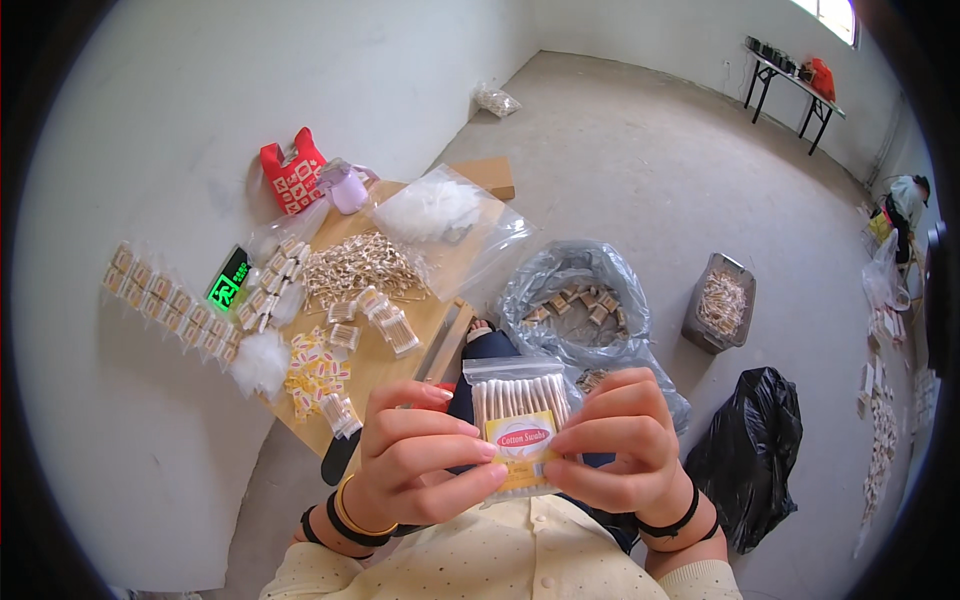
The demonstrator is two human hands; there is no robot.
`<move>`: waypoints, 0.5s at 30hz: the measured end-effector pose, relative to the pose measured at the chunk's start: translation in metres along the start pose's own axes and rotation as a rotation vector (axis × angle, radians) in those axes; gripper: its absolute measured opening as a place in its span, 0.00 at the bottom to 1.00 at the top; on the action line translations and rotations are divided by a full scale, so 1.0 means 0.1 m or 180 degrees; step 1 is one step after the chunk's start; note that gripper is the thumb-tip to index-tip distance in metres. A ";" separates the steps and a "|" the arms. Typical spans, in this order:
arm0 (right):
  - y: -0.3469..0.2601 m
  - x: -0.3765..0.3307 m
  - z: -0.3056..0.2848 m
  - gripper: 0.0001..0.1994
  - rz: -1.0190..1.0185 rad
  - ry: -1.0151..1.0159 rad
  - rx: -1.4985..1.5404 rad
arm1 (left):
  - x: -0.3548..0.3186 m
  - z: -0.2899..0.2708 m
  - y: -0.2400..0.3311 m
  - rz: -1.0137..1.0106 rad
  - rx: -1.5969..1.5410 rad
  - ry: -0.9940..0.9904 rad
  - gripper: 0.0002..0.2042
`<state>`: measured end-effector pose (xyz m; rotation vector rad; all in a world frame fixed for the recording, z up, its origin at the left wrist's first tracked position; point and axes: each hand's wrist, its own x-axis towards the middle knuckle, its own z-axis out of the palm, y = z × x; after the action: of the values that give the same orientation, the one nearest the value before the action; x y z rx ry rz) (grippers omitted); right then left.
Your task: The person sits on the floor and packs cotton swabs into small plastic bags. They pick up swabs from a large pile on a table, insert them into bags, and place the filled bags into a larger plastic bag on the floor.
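Observation:
Between my two hands, in front of my chest, is a clear zip bag of cotton swabs (518, 400) with a yellow label card. My left hand (425, 450) pinches its left side, and my right hand (622, 440) grips its right side near the label. The bag is upright, its zip strip at the top. To the left on the wooden table (425, 195) lie a heap of loose cotton swabs (365, 265), small swab bundles (390, 320) and a pile of yellow label cards (315, 375).
A grey plastic sack (520, 290) with swab packs stands beyond my knees. Right of it are a grey bin (700, 320) of swabs and a black bag (745, 450). Filled packs (165, 295) line the table's left side. A person (905, 205) is at far right.

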<state>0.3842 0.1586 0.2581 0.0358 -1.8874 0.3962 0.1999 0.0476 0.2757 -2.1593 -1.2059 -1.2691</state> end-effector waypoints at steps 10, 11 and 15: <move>0.01 -0.01 0.03 0.18 -0.0044 -0.0021 -0.0045 | -0.01 -0.01 -0.03 0.0049 0.0073 -0.0041 0.14; 0.01 -0.01 0.04 0.18 -0.0029 -0.0050 -0.0038 | -0.02 -0.02 -0.03 0.0035 0.0078 -0.0082 0.13; 0.02 0.00 0.01 0.19 0.0063 -0.0232 0.0035 | -0.01 -0.05 -0.05 0.0051 0.0068 -0.0156 0.11</move>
<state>0.3827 0.1597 0.2575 0.0394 -1.9587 0.4240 0.1934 0.0467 0.2773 -2.1923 -1.2135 -1.1982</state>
